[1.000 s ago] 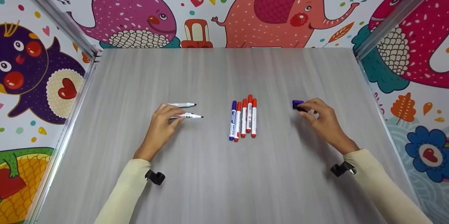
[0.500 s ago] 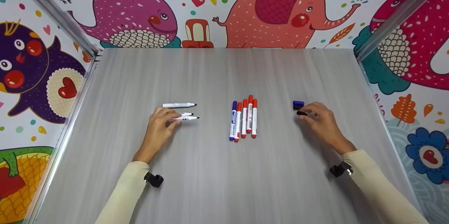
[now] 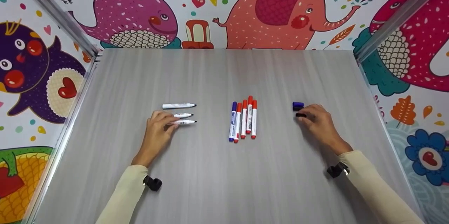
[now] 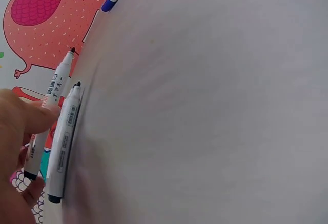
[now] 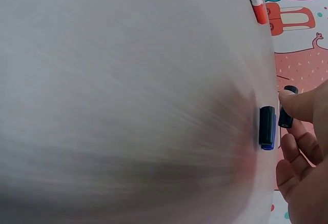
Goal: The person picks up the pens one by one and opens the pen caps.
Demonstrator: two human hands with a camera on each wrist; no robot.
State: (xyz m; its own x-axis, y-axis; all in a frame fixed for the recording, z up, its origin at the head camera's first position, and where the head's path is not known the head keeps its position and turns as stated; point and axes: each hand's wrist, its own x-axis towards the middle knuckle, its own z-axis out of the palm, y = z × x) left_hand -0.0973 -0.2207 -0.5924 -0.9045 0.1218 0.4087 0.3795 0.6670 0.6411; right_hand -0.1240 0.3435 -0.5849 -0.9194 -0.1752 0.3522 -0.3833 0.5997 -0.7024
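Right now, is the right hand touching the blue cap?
No. The right hand touches the black cap, while the blue cap lies apart beside it.

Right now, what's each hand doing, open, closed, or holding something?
Left hand: open, fingers resting on the nearest uncapped marker.
Right hand: fingers pinching a small black cap, beside the blue cap.
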